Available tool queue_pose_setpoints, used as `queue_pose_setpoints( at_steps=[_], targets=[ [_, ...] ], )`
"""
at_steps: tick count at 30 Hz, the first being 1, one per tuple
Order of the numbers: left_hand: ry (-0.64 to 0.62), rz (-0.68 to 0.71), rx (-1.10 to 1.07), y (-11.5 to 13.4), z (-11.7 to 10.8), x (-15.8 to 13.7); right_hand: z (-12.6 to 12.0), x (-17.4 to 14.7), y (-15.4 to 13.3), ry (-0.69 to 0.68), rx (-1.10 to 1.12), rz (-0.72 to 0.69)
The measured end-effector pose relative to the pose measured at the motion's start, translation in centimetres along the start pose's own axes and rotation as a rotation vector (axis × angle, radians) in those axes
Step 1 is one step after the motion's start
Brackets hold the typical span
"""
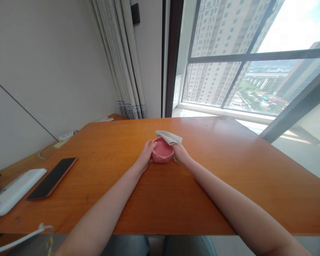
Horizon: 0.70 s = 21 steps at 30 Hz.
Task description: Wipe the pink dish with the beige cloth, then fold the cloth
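A pink bowl (162, 158) with a faceted rim stands on the wooden table in front of me. My left hand (147, 153) grips its left side, thumb over the rim and fingers around the outer wall. A light grey cloth (170, 137) lies over the bowl's far right rim, and a bit of it hangs down at the right side. My right hand (180, 153) holds the cloth against the right edge of the bowl; its fingertips are partly hidden by the cloth.
On the wooden table (202, 170), a black flat slab with an orange-brown edge (53, 179) lies at the left. Beside it is a white rounded device (18, 190). A white cable (21, 239) crosses the near left corner. A power strip (66, 136) sits by the wall.
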<state>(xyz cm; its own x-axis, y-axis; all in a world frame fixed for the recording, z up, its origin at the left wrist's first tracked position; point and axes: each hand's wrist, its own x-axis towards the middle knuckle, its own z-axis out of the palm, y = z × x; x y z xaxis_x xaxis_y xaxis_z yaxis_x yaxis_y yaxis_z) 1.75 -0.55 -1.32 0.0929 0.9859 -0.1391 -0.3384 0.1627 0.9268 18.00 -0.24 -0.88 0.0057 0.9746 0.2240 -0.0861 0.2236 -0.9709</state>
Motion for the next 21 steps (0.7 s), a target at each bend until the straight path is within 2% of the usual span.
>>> queue_pose_setpoints(
  at_steps=[2,5,8,12,15,17,19,20,21],
  targets=[
    [0.025,0.005,-0.028,-0.1,0.1,0.2,0.6,-0.5,0.1,0.050,-0.003,0.051],
    [0.049,0.076,-0.187,-0.2,0.5,0.3,2.3,-1.5,0.8,0.174,-0.006,0.107],
    [0.030,0.108,-0.249,-0.2,0.9,0.0,3.3,-2.1,1.5,0.232,-0.017,0.124],
    [-0.099,-0.018,-0.121,0.1,1.1,-0.8,2.0,-1.3,0.9,0.244,0.023,0.023],
    [-0.205,-0.142,-0.076,0.6,1.0,-1.1,0.3,-0.5,-1.0,0.132,0.046,-0.015],
    [-0.243,-0.193,-0.077,0.9,0.9,-1.0,-0.3,-0.3,-2.5,-0.050,0.043,-0.010],
    [-0.225,-0.190,-0.077,1.0,1.0,-0.9,-0.4,-0.4,-3.6,-0.244,0.027,-0.043],
    [-0.207,-0.168,-0.083,0.9,1.0,-0.8,-0.3,-0.4,-3.8,-0.294,0.016,-0.065],
    [-0.190,-0.139,-0.097,0.8,1.0,-0.8,-0.2,-0.4,-3.6,-0.272,0.002,-0.083]
  ],
)
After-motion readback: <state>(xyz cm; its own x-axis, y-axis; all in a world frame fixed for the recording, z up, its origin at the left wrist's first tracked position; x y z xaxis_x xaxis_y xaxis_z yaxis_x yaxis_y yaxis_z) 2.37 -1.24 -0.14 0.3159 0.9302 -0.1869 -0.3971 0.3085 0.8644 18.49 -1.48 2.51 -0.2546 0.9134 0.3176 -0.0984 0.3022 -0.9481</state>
